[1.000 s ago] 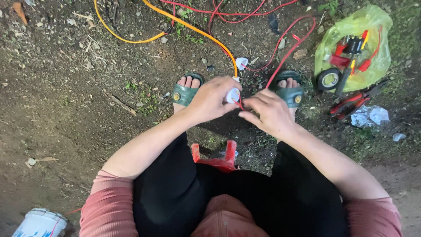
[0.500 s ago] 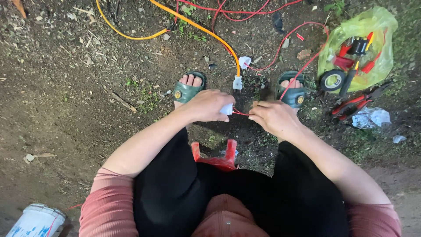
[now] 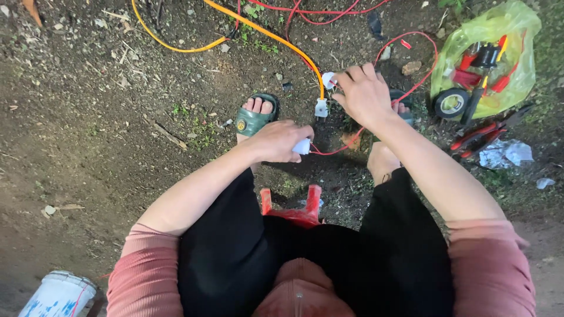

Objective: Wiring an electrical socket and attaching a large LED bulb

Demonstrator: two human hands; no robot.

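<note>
While our left hand (image 3: 281, 141) keeps its grip closed on the white plug (image 3: 302, 146) with the red wire (image 3: 329, 151), our right hand (image 3: 365, 94) has let go and reaches, fingers spread, toward the orange cable's plug (image 3: 321, 108) on the soil.

Head view, straight down, close

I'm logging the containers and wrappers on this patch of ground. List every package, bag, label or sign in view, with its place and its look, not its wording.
Plastic bag: upper right on the soil, translucent yellow-green, crumpled, open, holding red and black tools and a black tape roll.
Bucket: lower left corner, round, white with blue smears, only partly in view.
Crumpled wrapper: right, below the bag, whitish and wrinkled.
No signs or screens show.
</note>
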